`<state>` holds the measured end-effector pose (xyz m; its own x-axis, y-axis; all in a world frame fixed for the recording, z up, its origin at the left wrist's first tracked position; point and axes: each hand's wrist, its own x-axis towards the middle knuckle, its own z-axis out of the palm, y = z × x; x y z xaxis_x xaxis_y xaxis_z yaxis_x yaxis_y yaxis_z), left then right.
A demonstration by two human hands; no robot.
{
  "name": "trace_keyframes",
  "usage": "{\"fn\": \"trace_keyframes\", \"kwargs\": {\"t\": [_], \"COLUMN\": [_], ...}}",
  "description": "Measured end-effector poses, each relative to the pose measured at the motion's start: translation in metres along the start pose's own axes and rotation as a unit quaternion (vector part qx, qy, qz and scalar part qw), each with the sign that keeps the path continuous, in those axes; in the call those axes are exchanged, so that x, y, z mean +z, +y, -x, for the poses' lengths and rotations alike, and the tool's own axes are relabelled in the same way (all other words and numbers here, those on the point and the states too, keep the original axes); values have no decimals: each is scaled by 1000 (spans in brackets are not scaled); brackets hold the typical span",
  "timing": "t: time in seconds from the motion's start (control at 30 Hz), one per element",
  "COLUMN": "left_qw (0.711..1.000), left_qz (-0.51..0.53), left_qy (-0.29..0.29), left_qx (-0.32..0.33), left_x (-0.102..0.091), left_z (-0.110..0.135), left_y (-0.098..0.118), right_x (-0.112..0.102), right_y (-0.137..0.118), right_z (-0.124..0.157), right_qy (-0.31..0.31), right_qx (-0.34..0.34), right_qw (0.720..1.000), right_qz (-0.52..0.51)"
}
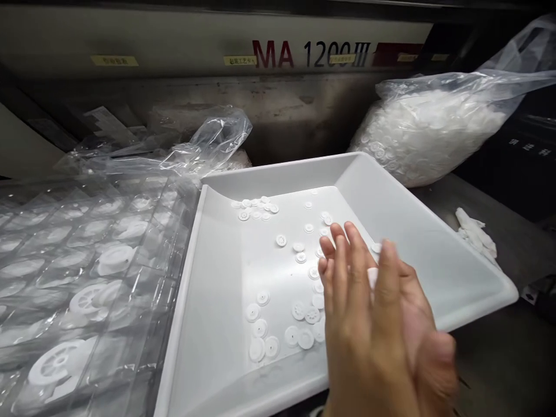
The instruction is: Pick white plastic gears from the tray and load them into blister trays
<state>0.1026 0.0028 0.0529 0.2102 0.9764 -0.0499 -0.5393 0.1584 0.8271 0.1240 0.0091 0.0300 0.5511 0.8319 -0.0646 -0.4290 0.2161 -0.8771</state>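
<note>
My left hand (358, 324) is raised over the right side of a white plastic tray (212, 266), its back toward me and its fingers stretched out. Behind it, palm facing me, is my right hand (419, 324), with its fingers mostly hidden. The two hands lie against each other. A small white plastic disc (372, 277) shows in the gap by my left thumb, against the right palm; whether more discs are between the hands I cannot tell. Several spoked white discs (311, 315) are scattered over the tray floor, some in a cluster (260, 204) at its far left corner.
Left of the tray stands a clear compartment box (124, 324) under clear plastic, holding larger white wheels (58, 362). A bulging clear bag (428, 130) of white parts sits at the back right. A crumpled white item (475, 234) lies right of the tray. A machine panel (186, 37) spans the back.
</note>
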Motion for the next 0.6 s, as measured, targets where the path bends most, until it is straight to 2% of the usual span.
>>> {"fn": "trace_keyframes", "kwargs": {"t": [0.03, 0.1, 0.2, 0.27, 0.4, 0.6], "left_qw": [999, 994, 994, 993, 993, 998], "left_qz": [-11, -12, 17, 32, 31, 32], "left_qy": [-2, 9, 44, 62, 78, 43], "left_qx": [44, 105, 100, 94, 83, 41], "left_x": [-3, -11, -18, -18, -14, -21], "left_z": [-2, -7, -15, -17, -15, -8], "left_y": [0, 1, 4, 6, 6, 5], "right_x": [0, 1, 2, 3, 1, -3], "right_y": [2, 3, 2, 3, 6, 4], "right_z": [-1, -5, -7, -6, -2, -1], "right_qy": [13, 6, -44, -62, -65, -69], "right_qx": [1, 9, 11, 1, -16, -9], "right_qw": [998, 976, 922, 904, 890, 882], "right_qz": [-67, -220, -385, -422, -450, -466]}}
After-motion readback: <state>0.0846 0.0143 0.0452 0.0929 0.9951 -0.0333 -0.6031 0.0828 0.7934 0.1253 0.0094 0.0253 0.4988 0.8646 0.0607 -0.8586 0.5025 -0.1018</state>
